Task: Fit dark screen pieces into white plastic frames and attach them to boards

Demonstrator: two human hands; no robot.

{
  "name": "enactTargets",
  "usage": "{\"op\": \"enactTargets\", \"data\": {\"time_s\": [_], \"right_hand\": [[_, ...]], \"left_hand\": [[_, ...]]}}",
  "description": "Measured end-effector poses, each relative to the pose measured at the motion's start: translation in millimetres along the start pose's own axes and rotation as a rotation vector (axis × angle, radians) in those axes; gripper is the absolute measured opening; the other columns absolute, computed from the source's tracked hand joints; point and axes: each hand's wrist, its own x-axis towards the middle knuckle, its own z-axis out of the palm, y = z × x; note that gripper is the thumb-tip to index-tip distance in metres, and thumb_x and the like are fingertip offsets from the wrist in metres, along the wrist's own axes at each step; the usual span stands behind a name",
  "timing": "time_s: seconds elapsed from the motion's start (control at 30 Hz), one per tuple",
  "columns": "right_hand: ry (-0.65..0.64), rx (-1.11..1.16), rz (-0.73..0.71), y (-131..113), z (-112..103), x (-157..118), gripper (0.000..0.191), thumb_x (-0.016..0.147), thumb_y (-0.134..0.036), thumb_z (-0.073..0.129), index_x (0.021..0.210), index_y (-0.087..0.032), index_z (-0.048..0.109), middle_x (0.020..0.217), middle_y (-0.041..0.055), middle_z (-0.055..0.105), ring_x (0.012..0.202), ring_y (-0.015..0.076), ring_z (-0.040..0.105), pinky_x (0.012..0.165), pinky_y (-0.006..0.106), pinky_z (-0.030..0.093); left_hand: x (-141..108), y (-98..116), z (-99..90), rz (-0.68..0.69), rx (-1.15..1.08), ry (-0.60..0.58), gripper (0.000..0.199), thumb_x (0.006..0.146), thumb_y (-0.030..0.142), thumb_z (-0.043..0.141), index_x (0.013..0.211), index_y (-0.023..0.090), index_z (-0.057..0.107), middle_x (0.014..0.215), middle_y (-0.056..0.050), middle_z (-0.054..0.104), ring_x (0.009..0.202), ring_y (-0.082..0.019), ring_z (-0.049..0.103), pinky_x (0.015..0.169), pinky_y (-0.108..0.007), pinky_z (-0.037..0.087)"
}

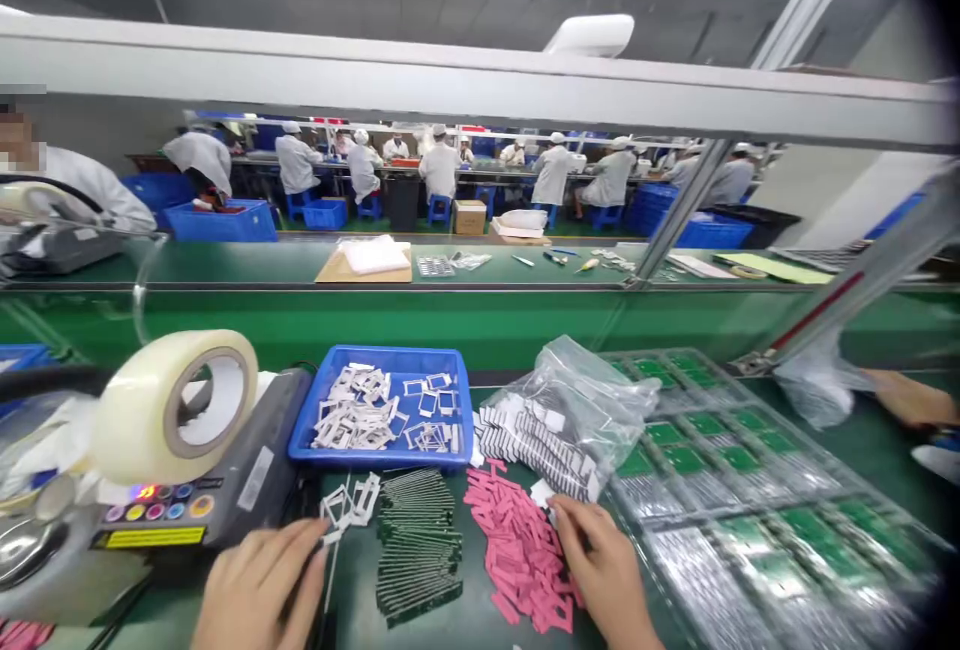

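Left hand (259, 585) in a narrow pinch on white die-cut frames (345, 502) above the green bench mat (352, 590), right hand (600, 560) narrowly closed at a small white piece (541, 493), hold unclear, beside pink foam strips (517, 550), blue tray (382, 405) ahead

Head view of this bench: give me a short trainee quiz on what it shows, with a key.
1. Which is the right hand nearest? A) tape roll B) pink strips C) blue tray
2. True or false: the tape roll sits inside the blue tray.
3. Fill in: the left hand is at loose ____, beside the dispenser.

Key:
1. B
2. False: the tape roll is on the dispenser, left of the blue tray.
3. white frames
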Motion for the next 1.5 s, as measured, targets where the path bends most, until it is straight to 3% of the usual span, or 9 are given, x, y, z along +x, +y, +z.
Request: {"op": "enactTargets", "data": {"time_s": [0.17,0.33,0.53,0.87,1.0,1.07,1.17,1.33,1.5], "right_hand": [[-0.055,-0.014,0.128,4,-1,-6,0.029,0.087,-0.038,0.048,0.084,-0.02,0.07,0.081,0.0069,0.072,0.07,0.0217,0.067,0.061,0.029,0.052],[-0.049,0.002,0.134,3,-4,-3,0.032,0.086,-0.041,0.047,0.083,-0.017,0.07,0.072,0.0061,0.072,0.058,0.02,0.066,0.053,0.026,0.051],[-0.094,0.001,0.061,-9,-8,-2,0.035,0.089,-0.036,0.041,0.083,-0.016,0.069,0.067,0.0043,0.07,0.055,0.0166,0.063,0.053,0.023,0.049],[-0.094,-0.019,0.144,-22,-19,-7,0.036,0.089,-0.036,0.038,0.087,-0.015,0.068,0.072,0.0064,0.07,0.058,0.0173,0.062,0.057,0.027,0.047],[-0.172,-0.002,0.054,-55,-43,-7,0.031,0.088,-0.036,0.043,0.087,-0.018,0.068,0.085,0.0077,0.071,0.075,0.0208,0.066,0.069,0.031,0.049],[-0.282,0.026,-0.025,-79,-54,-7,0.026,0.088,-0.035,0.045,0.089,-0.021,0.068,0.086,0.0058,0.071,0.079,0.0197,0.065,0.071,0.031,0.049],[-0.49,0.063,-0.16,-113,-60,-5,0.025,0.092,-0.03,0.042,0.094,-0.022,0.065,0.084,0.0048,0.069,0.077,0.0177,0.063,0.069,0.03,0.047],[-0.794,-0.018,-0.355,-157,-28,0,0.016,0.089,-0.021,0.05,0.098,-0.02,0.063,0.084,0.0039,0.065,0.078,0.0189,0.057,0.074,0.034,0.04],[-0.897,-0.194,-0.494,-203,27,5,0.011,0.084,-0.027,0.062,0.09,-0.018,0.064,0.087,0.0051,0.061,0.086,0.0212,0.053,0.079,0.036,0.035]], "left_hand": [[111,52,-14.9,-0.146,0.107,-0.31,0.035,0.093,0.031,0.033,0.105,0.021,0.063,0.108,-0.01,0.067,0.101,-0.028,0.056,0.081,-0.044,0.039],[192,63,38.9,-0.176,0.14,-0.464,0.029,0.086,0.036,0.053,0.107,0.017,0.059,0.111,-0.008,0.061,0.103,-0.024,0.056,0.09,-0.048,0.042],[202,56,73.2,-0.26,0.105,-0.539,0.031,0.085,0.033,0.057,0.111,0.015,0.057,0.116,-0.01,0.059,0.103,-0.024,0.057,0.087,-0.048,0.048],[190,48,45.4,-0.346,-0.208,-0.518,0.033,0.085,0.034,0.057,0.112,0.015,0.056,0.118,-0.011,0.057,0.105,-0.025,0.056,0.089,-0.049,0.046],[156,53,7.1,-0.383,-0.536,-0.437,0.049,0.083,0.023,0.055,0.128,0.014,0.039,0.109,-0.01,0.058,0.1,-0.023,0.058,0.087,-0.042,0.047],[116,57,-13.5,-0.384,-0.751,-0.472,0.045,0.085,0.022,0.045,0.128,0.015,0.035,0.092,-0.005,0.06,0.082,-0.016,0.062,0.074,-0.032,0.05],[37,62,-33.3,-0.409,-1.013,-0.63,0.024,0.081,0.034,0.048,0.097,0.017,0.048,0.073,-0.002,0.059,0.052,-0.012,0.057,0.043,-0.022,0.041],[-78,60,-38.8,-0.971,-1.624,-0.776,0.026,0.077,0.036,0.06,0.088,0.021,0.041,0.07,0.002,0.058,0.035,0.0,0.032,0.035,-0.019,0.011],[-110,56,-47.5,-1.192,-1.67,-0.614,0.046,0.073,0.037,0.068,0.111,0.018,0.05,0.067,0.004,0.053,0.04,0.0,0.023,0.041,-0.021,0.01]]}}
